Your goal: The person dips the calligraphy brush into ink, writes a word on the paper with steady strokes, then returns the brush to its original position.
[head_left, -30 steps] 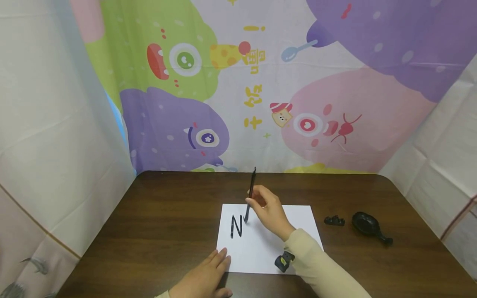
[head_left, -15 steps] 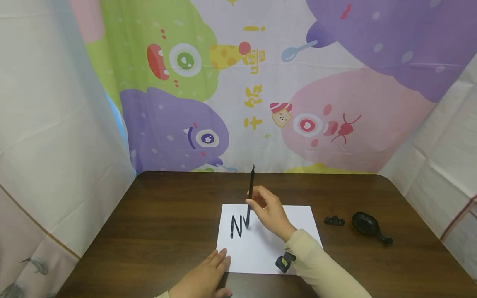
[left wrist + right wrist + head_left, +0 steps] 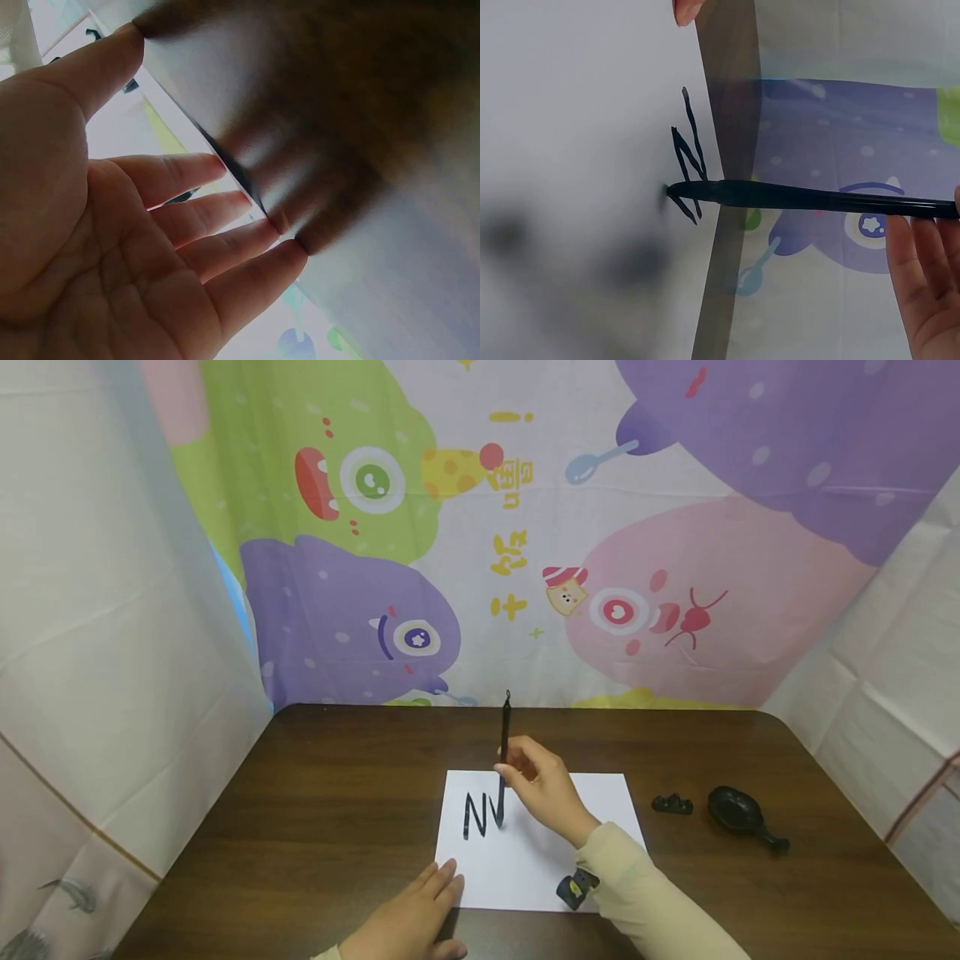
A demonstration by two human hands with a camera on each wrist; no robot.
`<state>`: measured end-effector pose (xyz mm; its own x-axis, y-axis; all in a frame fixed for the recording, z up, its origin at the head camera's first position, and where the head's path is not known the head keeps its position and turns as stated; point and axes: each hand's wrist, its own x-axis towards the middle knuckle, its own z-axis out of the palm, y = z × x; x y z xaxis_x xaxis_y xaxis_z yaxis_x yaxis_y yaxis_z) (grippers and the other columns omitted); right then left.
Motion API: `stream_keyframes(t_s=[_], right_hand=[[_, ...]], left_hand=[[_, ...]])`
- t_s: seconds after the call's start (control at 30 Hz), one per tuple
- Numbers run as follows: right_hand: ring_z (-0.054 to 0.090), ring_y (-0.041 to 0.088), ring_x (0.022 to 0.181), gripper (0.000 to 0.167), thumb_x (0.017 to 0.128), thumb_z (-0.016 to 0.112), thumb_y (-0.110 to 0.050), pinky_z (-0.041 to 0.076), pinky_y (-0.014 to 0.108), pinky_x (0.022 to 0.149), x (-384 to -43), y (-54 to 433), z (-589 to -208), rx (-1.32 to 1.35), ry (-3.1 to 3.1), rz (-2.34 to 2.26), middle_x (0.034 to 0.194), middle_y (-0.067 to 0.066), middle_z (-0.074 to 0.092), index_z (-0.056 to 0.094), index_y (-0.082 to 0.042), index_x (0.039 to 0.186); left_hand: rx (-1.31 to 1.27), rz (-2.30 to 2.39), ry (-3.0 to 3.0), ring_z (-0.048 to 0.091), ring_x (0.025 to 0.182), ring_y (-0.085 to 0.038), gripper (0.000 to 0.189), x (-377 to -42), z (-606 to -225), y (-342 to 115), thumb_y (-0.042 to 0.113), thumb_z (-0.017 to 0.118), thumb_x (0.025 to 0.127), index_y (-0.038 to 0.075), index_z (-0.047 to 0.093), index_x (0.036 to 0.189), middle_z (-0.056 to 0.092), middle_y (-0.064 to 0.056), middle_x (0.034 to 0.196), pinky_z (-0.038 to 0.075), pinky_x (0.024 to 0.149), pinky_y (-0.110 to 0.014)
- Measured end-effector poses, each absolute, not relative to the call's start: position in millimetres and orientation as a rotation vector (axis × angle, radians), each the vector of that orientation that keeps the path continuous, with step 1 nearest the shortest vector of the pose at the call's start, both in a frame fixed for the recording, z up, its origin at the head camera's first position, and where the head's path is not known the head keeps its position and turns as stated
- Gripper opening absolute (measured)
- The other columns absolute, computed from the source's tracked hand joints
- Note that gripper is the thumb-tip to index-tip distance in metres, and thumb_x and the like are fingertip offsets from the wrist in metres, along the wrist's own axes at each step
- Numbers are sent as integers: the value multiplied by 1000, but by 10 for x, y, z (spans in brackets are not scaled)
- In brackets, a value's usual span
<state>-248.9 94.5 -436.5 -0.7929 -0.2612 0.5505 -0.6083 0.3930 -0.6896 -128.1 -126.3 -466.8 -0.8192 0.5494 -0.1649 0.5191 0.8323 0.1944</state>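
Note:
My right hand (image 3: 546,787) pinches a black calligraphy brush (image 3: 505,735) between thumb and fingers, its loop end up and slightly tilted. In the right wrist view the tip of the brush (image 3: 765,194) meets the white paper (image 3: 577,82) at the end of a stroke. On the sheet (image 3: 525,881) stands a black letter N (image 3: 476,817), with a V-shaped mark (image 3: 493,810) to its right, partly hidden by the brush. Fingers spread a little, my left hand (image 3: 408,914) rests at the paper's lower left corner; in the left wrist view its fingertips touch the surface.
Right of the paper, a black brush rest (image 3: 672,804) and a black ladle-shaped dish (image 3: 738,812) lie on the brown wooden table (image 3: 315,793). A patterned curtain (image 3: 480,652) hangs behind the far edge. A small black camera (image 3: 576,889) hangs at my right wrist.
The brush tip has moved down and slightly right, drawing a second slanting stroke that forms the V shape. The brush has become more upright. My left hand has stayed in place.

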Motion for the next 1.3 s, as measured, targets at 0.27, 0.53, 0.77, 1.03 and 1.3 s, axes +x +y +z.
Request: stream_keyframes(t_s=[0.27, 0.53, 0.77, 1.03, 1.3], right_hand=[[62, 6, 71, 15, 90, 70, -12, 55, 22, 64, -2457, 957, -4331, 765, -2315, 1402, 82, 1, 61, 61, -11, 102], [65, 9, 69, 14, 90, 70, -11, 55, 23, 61, -2448, 969, -4305, 780, -2307, 1419, 81, 2, 62, 61, -9, 101], [66, 12, 69, 14, 90, 70, -14, 54, 22, 62, -2452, 981, -4283, 741, -2322, 1439, 81, 3, 65, 62, -11, 101], [68, 18, 69, 15, 90, 70, -15, 55, 23, 61, -2462, 985, -4279, 736, -2309, 1460, 81, 5, 65, 62, -8, 101], [65, 8, 68, 15, 90, 71, -12, 54, 23, 62, -2469, 998, -4282, 717, -2305, 1412, 81, 2, 64, 62, -11, 101]], left_hand=[[801, 208, 2794, 44, 138, -37, 77, -1279, -4669, -1259, 54, 70, 83, 6, 52, 141, 45, -15, 151, 45, 106, -51], [795, 212, 2787, 44, 138, -38, 77, -1292, -4669, -1252, 53, 70, 83, 5, 52, 140, 45, -16, 151, 44, 107, -52], [780, 225, 2784, 44, 137, -38, 77, -1289, -4673, -1247, 52, 71, 82, 5, 52, 140, 45, -16, 151, 46, 105, -53], [792, 226, 2793, 45, 137, -38, 76, -1277, -4676, -1259, 52, 71, 82, 6, 52, 140, 45, -16, 151, 45, 105, -52], [810, 220, 2802, 45, 137, -38, 77, -1271, -4667, -1262, 52, 71, 82, 4, 53, 139, 45, -17, 151, 45, 107, -51]])
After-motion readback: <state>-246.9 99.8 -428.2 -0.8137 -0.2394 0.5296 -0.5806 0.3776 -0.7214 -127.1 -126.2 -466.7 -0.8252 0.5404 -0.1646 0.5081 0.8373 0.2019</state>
